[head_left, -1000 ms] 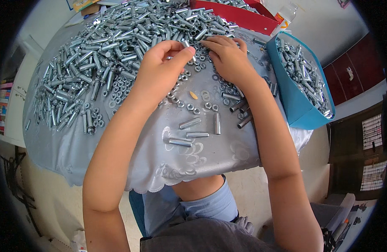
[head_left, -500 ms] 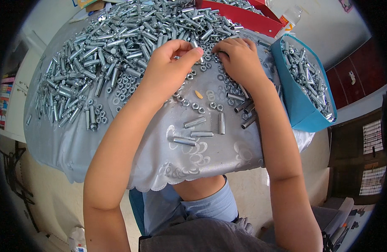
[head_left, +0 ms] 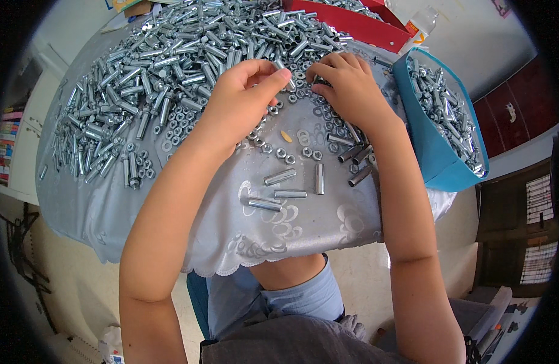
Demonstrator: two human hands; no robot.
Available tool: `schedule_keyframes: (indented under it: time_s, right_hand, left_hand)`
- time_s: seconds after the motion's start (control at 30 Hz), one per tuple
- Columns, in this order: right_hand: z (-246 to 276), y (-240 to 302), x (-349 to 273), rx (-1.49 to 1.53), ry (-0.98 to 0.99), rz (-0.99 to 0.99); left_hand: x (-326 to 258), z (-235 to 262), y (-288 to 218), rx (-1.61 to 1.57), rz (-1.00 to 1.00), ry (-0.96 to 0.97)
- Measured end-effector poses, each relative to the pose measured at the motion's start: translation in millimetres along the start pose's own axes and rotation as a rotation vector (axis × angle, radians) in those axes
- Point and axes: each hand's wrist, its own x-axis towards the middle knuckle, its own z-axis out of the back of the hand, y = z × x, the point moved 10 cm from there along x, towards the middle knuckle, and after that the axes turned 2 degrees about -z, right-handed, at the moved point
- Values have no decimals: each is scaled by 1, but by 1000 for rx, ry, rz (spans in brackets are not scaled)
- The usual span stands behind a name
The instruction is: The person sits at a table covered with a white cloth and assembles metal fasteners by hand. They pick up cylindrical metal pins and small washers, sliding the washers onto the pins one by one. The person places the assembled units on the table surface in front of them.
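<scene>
My left hand is closed in a pinch on a shiny metal cylinder, like one of the anchor bolts in the pile. Its lower part is largely hidden behind my thumb. Just to the right, my right hand reaches over the loose nuts and washers with bent fingers. A small gap shows between its thumb and index finger, and I see nothing held there. Hex nuts and flat washers lie below and between the hands. Closer to me rest several bare metal sleeves.
A large heap of anchor bolts covers the table's far and left side. At right stands a blue bin full of bolts; behind is a red box beside a plastic bottle. Darker tubes lie by my right forearm.
My right hand's thumb and index finger have shifted slightly, showing a bit more of the thumb. My left hand has tilted the metal cylinder a little and stays nearly in place.
</scene>
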Motion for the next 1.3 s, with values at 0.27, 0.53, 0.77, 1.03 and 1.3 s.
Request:
schedule_keyframes:
  time_s: [0.27, 0.53, 0.77, 1.03, 1.3]
  right_hand:
    - [25, 2, 8, 599, -173, -63]
    - [3, 17, -2, 1250, 15, -411]
    - [-4, 12, -3, 1349, 2, -456]
    - [-6, 17, -4, 1282, 68, -398]
    - [4, 13, -5, 1443, -55, -418]
  left_hand:
    - [3, 9, -6, -64, -92, -97]
    - [-2, 14, -34, -46, -401, -133]
    - [1, 14, -32, -65, -368, -125]
    - [1, 11, -33, -50, -350, -90]
    - [-2, -2, -24, 124, -370, -74]
